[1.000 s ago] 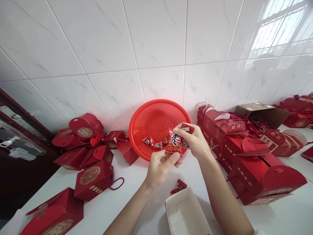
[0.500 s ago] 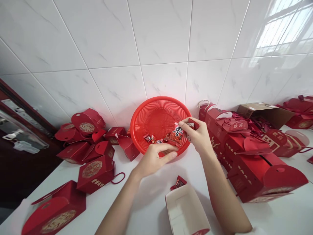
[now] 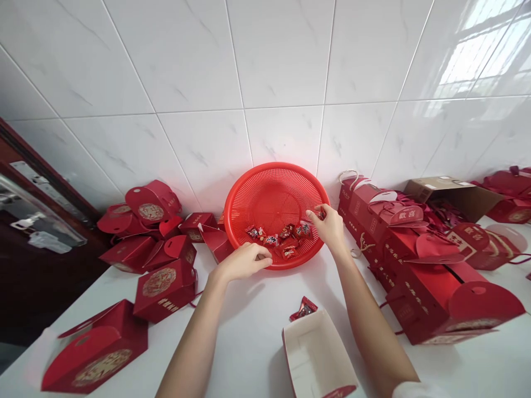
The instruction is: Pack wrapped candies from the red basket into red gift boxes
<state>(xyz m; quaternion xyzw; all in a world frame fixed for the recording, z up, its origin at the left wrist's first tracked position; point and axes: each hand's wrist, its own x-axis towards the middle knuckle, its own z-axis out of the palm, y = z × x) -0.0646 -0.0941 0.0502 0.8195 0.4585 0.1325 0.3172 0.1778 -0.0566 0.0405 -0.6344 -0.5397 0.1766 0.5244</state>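
Observation:
A red plastic basket [image 3: 277, 171] leans against the tiled wall, its inside facing me. Several small red-wrapped snack packets [image 3: 287, 243] lie low inside it. My left hand [image 3: 244, 261] is at the basket's front left rim, fingers loosely bent and apart, with nothing seen in them. At the right rim is my right hand [image 3: 329, 225], thumb and fingers apart; its palm is partly hidden. In front of the basket, one dark red wrapped packet [image 3: 304, 308] lies against the far edge of an uncovered box [image 3: 317, 354] with a white inside.
Red gift boxes [image 3: 161, 290] with gold prints crowd the white table's left side. A row of red boxes [image 3: 440, 287] with flap lids and cords stands at the right. Behind them is an open brown carton [image 3: 443, 185]. A dark door [image 3: 37, 260] is at far left.
My right hand has let go of the snack packet, which is now among the others in the basket. My left hand has drawn back left from the packets to the rim.

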